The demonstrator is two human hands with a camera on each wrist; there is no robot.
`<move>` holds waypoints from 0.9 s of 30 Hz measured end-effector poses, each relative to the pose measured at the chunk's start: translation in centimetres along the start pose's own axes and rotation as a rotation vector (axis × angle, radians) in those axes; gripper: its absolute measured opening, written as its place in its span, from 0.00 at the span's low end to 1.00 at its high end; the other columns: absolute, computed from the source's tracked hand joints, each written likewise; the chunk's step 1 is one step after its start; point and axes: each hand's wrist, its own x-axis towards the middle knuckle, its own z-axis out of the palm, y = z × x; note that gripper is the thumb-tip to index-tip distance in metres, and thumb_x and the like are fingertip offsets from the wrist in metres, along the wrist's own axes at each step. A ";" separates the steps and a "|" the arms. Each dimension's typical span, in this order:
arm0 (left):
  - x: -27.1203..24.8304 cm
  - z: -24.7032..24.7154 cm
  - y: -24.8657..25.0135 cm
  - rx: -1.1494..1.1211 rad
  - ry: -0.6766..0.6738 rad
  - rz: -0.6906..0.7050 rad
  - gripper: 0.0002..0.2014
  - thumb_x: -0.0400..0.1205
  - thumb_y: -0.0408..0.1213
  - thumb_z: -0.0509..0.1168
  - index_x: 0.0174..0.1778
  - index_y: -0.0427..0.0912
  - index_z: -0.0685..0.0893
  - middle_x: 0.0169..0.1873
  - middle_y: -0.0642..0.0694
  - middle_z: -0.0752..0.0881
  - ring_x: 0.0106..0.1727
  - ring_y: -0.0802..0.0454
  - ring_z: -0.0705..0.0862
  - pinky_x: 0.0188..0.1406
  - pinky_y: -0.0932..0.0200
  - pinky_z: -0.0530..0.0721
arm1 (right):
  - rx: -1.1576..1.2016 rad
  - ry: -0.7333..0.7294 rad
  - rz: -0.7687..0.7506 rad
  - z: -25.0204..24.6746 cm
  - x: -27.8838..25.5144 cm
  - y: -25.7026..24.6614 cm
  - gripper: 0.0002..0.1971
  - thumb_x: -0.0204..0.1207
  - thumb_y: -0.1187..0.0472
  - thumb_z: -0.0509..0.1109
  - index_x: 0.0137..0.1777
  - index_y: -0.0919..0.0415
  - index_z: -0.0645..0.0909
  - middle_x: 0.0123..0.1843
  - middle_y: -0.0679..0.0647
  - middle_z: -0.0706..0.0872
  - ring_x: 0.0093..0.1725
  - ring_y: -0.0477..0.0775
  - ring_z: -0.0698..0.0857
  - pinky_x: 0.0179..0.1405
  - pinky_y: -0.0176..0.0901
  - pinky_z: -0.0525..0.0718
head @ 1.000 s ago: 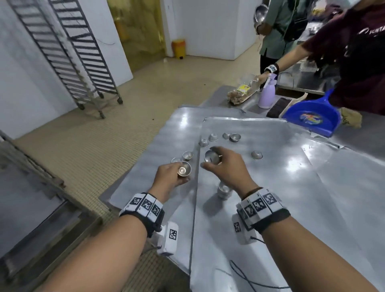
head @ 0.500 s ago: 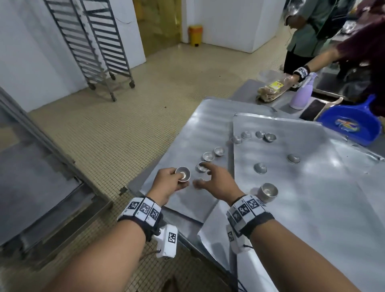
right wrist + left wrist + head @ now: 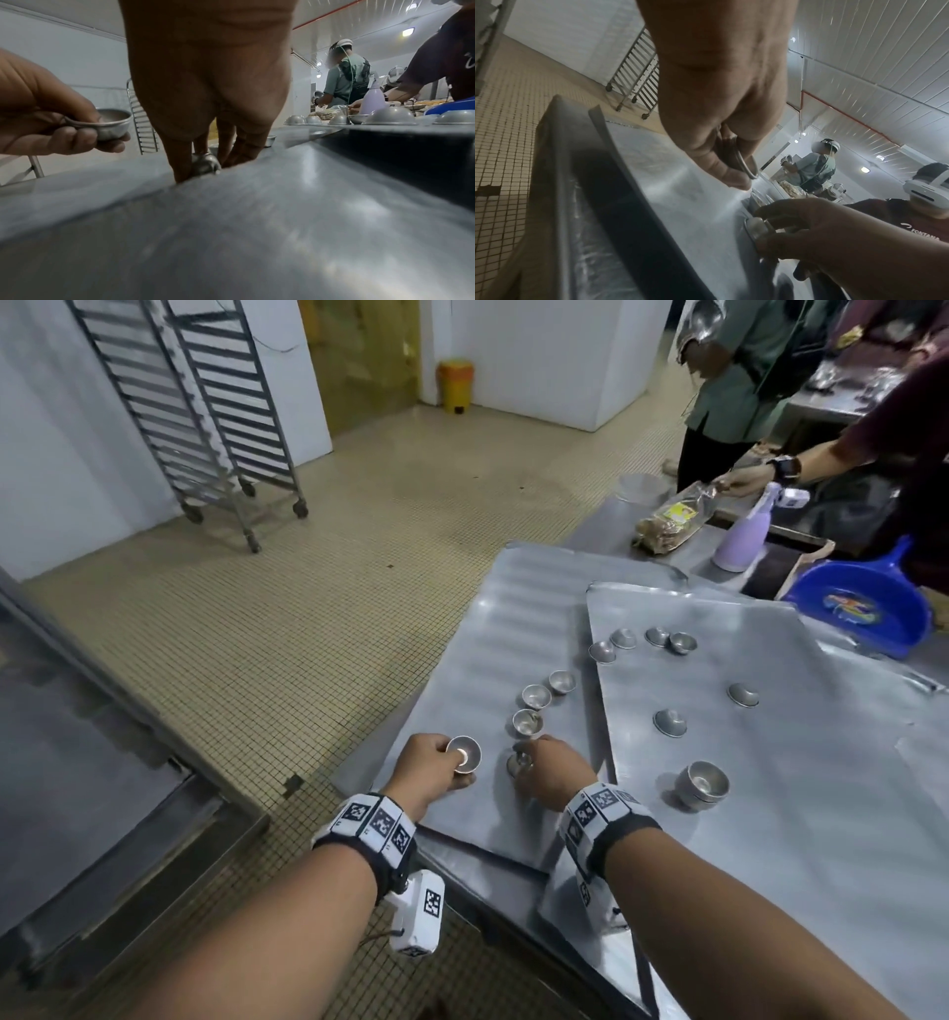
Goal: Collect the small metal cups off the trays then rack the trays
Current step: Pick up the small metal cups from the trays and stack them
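Observation:
My left hand holds a small metal cup above the near corner of the left tray; the same held cup shows in the right wrist view. My right hand reaches down and pinches another cup that sits on that tray, the fingertips closed round the pinched cup. Three more cups stand in a row behind it. Several cups lie upside down on the right tray, beside a short stack of cups.
Two wheeled tray racks stand by the far wall across the tiled floor. Two other people work at the far end of the table, near a bread bag, a lilac spray bottle and a blue dustpan.
My right hand left the right tray, swung left and came down on a cup on the left tray. My left hand kept its cup. The view turned left.

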 end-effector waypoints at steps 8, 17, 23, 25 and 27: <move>1.3 -0.3 0.2 0.036 -0.054 0.007 0.08 0.83 0.25 0.63 0.43 0.38 0.86 0.40 0.38 0.89 0.34 0.46 0.93 0.51 0.42 0.89 | 0.098 0.081 0.007 -0.2 0.1 -0.1 0.18 0.77 0.56 0.65 0.66 0.53 0.75 0.57 0.56 0.77 0.55 0.68 0.83 0.59 0.52 0.81; 1.6 0.1 0.5 0.013 -0.059 0.033 0.08 0.84 0.24 0.62 0.43 0.36 0.86 0.44 0.35 0.89 0.36 0.45 0.93 0.33 0.61 0.87 | 0.077 0.055 -0.064 0.0 0.6 0.6 0.12 0.76 0.55 0.73 0.58 0.57 0.83 0.61 0.57 0.81 0.58 0.60 0.83 0.54 0.42 0.76; 1.6 0.2 0.1 0.009 -0.033 0.050 0.09 0.84 0.22 0.62 0.41 0.35 0.85 0.44 0.36 0.87 0.36 0.43 0.92 0.32 0.61 0.89 | 0.095 0.023 -0.082 0.2 0.9 1.0 0.23 0.75 0.53 0.72 0.70 0.54 0.79 0.67 0.52 0.82 0.63 0.57 0.83 0.57 0.39 0.75; 1.6 0.3 0.0 0.027 -0.025 0.060 0.10 0.84 0.22 0.62 0.40 0.35 0.85 0.44 0.36 0.88 0.36 0.44 0.93 0.34 0.60 0.90 | 0.080 0.015 -0.085 0.2 0.9 1.2 0.21 0.74 0.53 0.73 0.67 0.55 0.81 0.67 0.50 0.84 0.63 0.55 0.84 0.55 0.37 0.74; 1.6 0.3 -0.1 0.039 -0.016 0.072 0.09 0.84 0.23 0.62 0.41 0.35 0.86 0.44 0.35 0.88 0.36 0.44 0.93 0.38 0.56 0.92 | 0.069 0.011 -0.085 0.3 0.8 1.4 0.19 0.73 0.53 0.73 0.63 0.55 0.84 0.66 0.49 0.86 0.62 0.56 0.84 0.55 0.37 0.75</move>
